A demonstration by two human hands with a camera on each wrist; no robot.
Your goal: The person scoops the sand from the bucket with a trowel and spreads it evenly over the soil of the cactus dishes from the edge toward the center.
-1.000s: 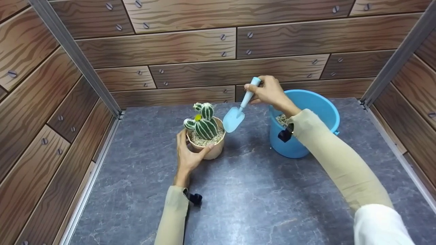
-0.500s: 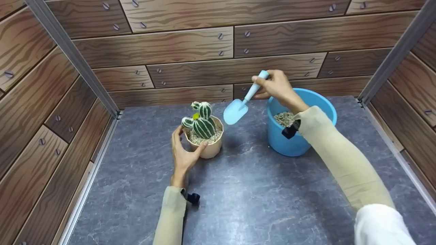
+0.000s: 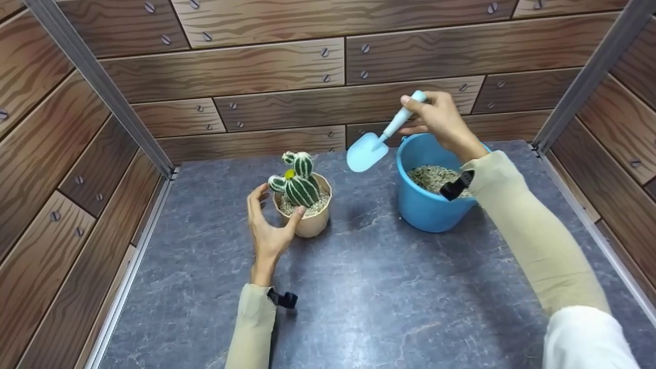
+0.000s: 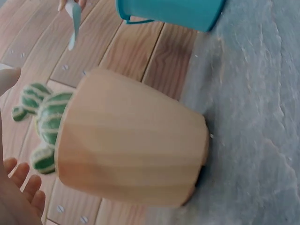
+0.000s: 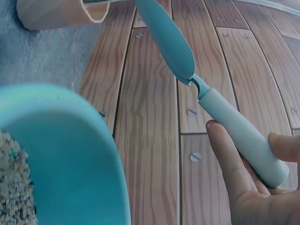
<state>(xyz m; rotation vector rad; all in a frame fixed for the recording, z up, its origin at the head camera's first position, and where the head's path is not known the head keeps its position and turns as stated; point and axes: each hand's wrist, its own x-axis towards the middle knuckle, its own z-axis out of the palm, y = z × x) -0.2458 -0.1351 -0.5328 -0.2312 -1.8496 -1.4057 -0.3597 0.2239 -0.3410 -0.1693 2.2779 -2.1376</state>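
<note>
In the head view my right hand (image 3: 445, 117) grips the handle of a light blue garden trowel (image 3: 367, 152). Its blade points down and to the left, in the air between a pot and a bucket. The right wrist view shows thumb and fingers round the trowel handle (image 5: 243, 136). A small striped cactus (image 3: 302, 191) with a yellow flower stands in gravel in a peach-coloured plant pot (image 3: 313, 225). Around the near left side of this pot curves my left hand (image 3: 271, 238), thumb and fingers spread. The left wrist view shows these fingers (image 4: 32, 190) apart from the pot wall.
Right of the pot stands a blue bucket (image 3: 433, 215), partly filled with gravel (image 3: 433, 177); my right forearm crosses over its rim. Pot and bucket stand on a grey marbled surface (image 3: 359, 287). Wood-patterned walls (image 3: 287, 66) close it off at the back and sides.
My right hand has moved up and to the right with the trowel, away from the pot towards the bucket. My left hand has loosened and drawn slightly back from the pot.
</note>
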